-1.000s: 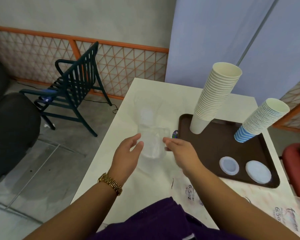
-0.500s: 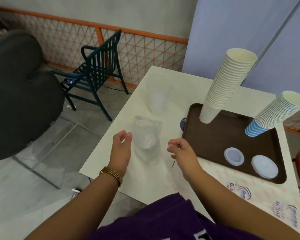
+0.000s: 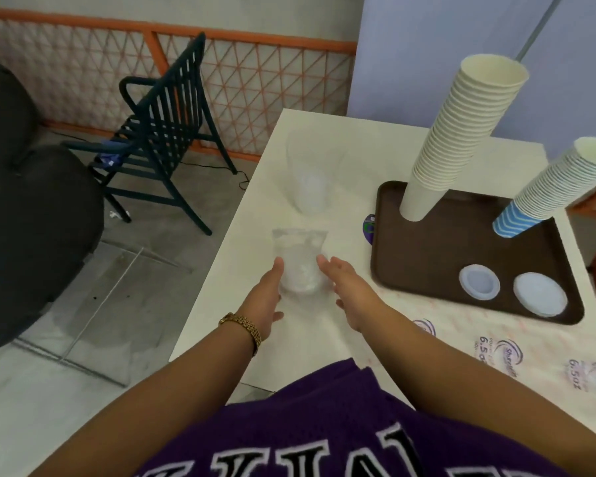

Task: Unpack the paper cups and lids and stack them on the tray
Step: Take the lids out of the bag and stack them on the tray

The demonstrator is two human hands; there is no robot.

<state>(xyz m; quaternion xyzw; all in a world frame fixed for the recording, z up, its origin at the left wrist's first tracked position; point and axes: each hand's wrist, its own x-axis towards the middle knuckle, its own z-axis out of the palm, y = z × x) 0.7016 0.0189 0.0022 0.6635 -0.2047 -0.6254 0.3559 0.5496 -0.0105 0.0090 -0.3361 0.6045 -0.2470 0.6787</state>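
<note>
A clear plastic bag of lids (image 3: 299,261) lies on the cream table (image 3: 344,139) in front of me. My left hand (image 3: 267,292) and my right hand (image 3: 344,287) flank its near end with fingers straight, the fingertips at the bag's sides. A second clear bag (image 3: 307,177) lies farther back. On the brown tray (image 3: 424,259) stand a tall stack of cream cups (image 3: 461,132) and a leaning stack of blue-striped cups (image 3: 554,191). Two white lids, a smaller lid (image 3: 479,282) and a larger lid (image 3: 540,295), lie at the tray's near right.
Printed wrapper film (image 3: 496,349) covers the table's near right. A small purple object (image 3: 369,228) sits by the tray's left edge. A dark metal chair (image 3: 159,132) and a black seat (image 3: 31,201) stand on the floor to the left. The table's left edge is beside my left hand.
Both hands have opened out and moved forward, closing in on the sides of the near lid bag. The bag lies on the table rather than being held up.
</note>
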